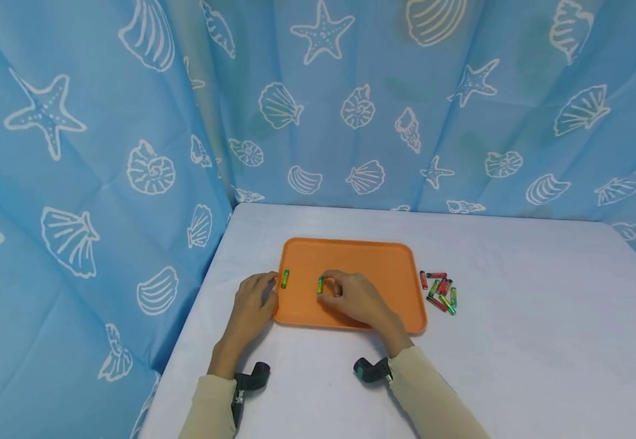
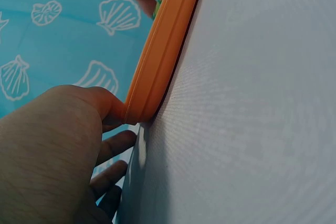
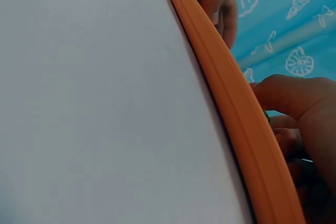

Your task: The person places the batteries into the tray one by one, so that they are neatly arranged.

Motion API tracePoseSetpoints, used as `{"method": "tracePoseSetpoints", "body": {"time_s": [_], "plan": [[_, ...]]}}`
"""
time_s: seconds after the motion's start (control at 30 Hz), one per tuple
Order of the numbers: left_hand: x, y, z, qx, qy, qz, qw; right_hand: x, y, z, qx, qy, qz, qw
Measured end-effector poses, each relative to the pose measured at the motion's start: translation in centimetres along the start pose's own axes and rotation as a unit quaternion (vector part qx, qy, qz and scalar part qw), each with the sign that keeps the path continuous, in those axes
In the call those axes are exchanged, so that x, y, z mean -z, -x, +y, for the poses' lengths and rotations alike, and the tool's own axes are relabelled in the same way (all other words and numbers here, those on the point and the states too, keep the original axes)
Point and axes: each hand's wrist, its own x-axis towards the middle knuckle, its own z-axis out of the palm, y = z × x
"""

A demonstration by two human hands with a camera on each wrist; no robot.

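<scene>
The right hand [image 1: 355, 297] pinches a green battery [image 1: 320, 285]; the left hand [image 1: 250, 306] grips the orange tray [image 1: 372, 262], a second battery [image 1: 285, 279] between them

Right wrist view: battery [image 3: 267, 115] — seemingly — mostly hidden behind tray [image 3: 239, 114].

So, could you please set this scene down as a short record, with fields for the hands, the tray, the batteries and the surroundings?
Left hand: the left hand touches the left edge of the orange tray
Right hand: the right hand pinches a green battery over the tray
Also on tray: another green battery, near its left edge
Right of tray: a loose cluster of red and green batteries
Surface: white tabletop
Backdrop: blue curtain with white shells and starfish
</scene>
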Motion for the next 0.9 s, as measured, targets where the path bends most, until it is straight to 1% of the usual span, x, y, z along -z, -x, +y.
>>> {"method": "tracePoseSetpoints", "body": {"time_s": [0.17, 0.3, 0.4, 0.63, 0.9], "plan": [[0.1, -0.1, 0.1, -0.002, 0.001, 0.0, 1.0, -0.9, -1.0, -0.6, 0.0, 0.015, 0.002, 1.0], [0.1, 0.0, 0.1, 0.0, -0.002, -0.003, 1.0, -1.5, -1.7, -1.1, 0.009, 0.022, 0.004, 1.0], [0.3, 0.0, 0.0, -0.004, -0.005, -0.002, 1.0, -1.9, -2.3, -1.4, 0.016, 0.028, 0.007, 0.999], [0.3, -0.1, 0.0, -0.015, -0.007, 0.0, 0.9999, -2.6, -3.1, -1.6, 0.013, 0.046, 0.016, 0.999], [0.3, 0.0, 0.1, -0.009, -0.005, -0.003, 0.9999, -3.1, -3.8, -1.9, 0.013, 0.052, 0.016, 0.998]]}}
